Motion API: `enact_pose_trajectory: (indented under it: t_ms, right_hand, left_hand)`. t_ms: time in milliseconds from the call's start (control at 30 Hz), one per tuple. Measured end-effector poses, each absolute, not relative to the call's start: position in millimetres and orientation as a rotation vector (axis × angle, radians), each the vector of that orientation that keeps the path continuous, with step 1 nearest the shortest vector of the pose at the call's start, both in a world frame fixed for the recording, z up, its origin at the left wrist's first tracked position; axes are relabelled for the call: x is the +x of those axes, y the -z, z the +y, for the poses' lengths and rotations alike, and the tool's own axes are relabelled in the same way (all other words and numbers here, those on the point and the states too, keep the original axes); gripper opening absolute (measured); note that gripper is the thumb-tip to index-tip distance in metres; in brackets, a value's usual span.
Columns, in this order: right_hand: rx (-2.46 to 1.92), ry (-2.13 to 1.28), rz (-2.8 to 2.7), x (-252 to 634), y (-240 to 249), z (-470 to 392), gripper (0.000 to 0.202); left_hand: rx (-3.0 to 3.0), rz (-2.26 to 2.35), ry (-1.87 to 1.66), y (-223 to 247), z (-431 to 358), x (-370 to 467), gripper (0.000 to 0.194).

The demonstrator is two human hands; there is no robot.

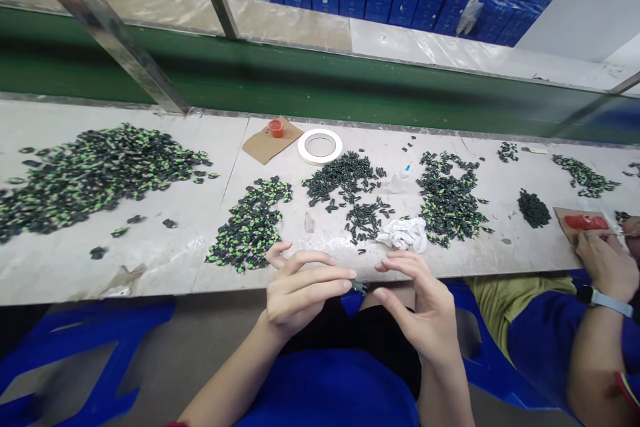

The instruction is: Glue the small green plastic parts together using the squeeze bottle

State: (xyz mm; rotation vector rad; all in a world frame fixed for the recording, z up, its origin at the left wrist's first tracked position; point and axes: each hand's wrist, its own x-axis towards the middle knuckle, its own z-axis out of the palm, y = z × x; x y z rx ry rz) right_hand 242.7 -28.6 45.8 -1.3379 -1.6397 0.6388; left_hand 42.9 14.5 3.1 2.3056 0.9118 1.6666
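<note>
Between the fingertips of my left hand (pixel 305 290) is a small dark green plastic part (pixel 359 287), held just off the table's front edge. The left fingers hide most of it. My right hand (pixel 425 300) is close by on the right, its thumb and fingers apart with nothing between them. Beyond my hands lie a crumpled white cloth (pixel 404 233) and a pile of small dark pieces (pixel 345 177). A pile of dark parts with bright green marks (pixel 250 223) sits to the left, and a similar pile (pixel 450 200) to the right.
A large heap of green-marked parts (pixel 100 173) covers the left of the table. Farther back are a tape roll (pixel 303 149), a red cup (pixel 275 128) on cardboard (pixel 265 147), and a clear bottle with a blue tip (pixel 400 180). A co-worker's hand (pixel 607 263) works at far right.
</note>
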Motion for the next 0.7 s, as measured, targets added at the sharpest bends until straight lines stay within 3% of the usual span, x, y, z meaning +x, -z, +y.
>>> enact_pose_trajectory:
  t_ms: [100, 267, 433, 700]
  right_hand:
    - [-1.61, -0.501, -1.452, 260.9, -31.9, -31.2, 0.015]
    - [-1.919, -0.232, -1.24, 289.0, -10.1, -32.6, 0.027]
    - [-1.914, -0.073, -1.42, 291.9, 6.3, -20.7, 0.034]
    - [-1.867, -0.041, -1.484, 291.7, 26.2, -8.0, 0.023]
  left_hand:
    - [2.193, 0.953, -1.715, -6.3, 15.1, 46.5, 0.025]
    - [2.082, 1.024, -1.688, -6.5, 16.0, 51.7, 0.025]
    - [1.963, 1.039, -1.522, 1.4, 15.0, 53.9, 0.019]
    - [1.38, 1.162, -1.317, 12.2, 4.8, 60.1, 0.005]
